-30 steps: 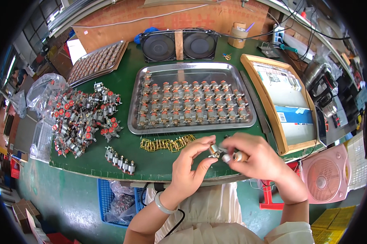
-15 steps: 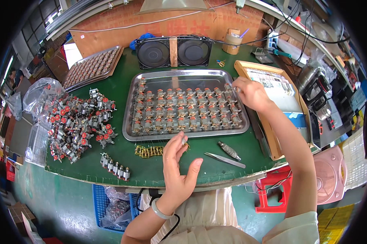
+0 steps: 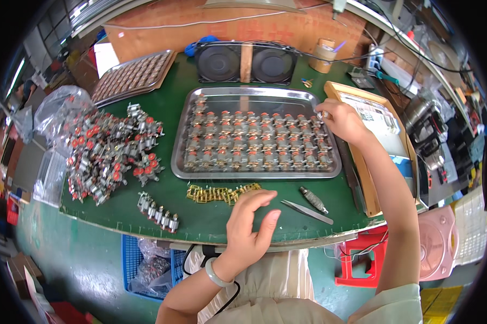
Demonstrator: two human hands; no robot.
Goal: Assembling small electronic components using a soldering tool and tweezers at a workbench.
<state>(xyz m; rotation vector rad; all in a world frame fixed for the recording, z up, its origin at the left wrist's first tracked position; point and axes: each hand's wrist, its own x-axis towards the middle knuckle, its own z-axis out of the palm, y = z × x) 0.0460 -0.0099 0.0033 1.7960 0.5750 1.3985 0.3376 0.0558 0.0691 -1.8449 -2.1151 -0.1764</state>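
Note:
A metal tray holds rows of small silvery motor-like parts with red ends. At the tray's right rim, my right hand is closed in a pinch round a small metal part, mostly hidden by the fingers. My left hand hovers over the table's front edge, thumb and fingers apart, with nothing visible in it. Beyond its fingertips lies a row of small brass-coloured frames. Tweezers and a grey ribbed tool lie to its right. A short row of similar metal parts sits to its left.
A loose heap of red-ended parts covers the table's left side beside a clear plastic bag. Another filled tray stands behind it. Twin black fans stand at the back. A wooden-framed box borders the right.
My left hand has drawn back toward me and rightward, away from the brass frames. My right hand stays at the tray's right rim. The whole view has shifted slightly.

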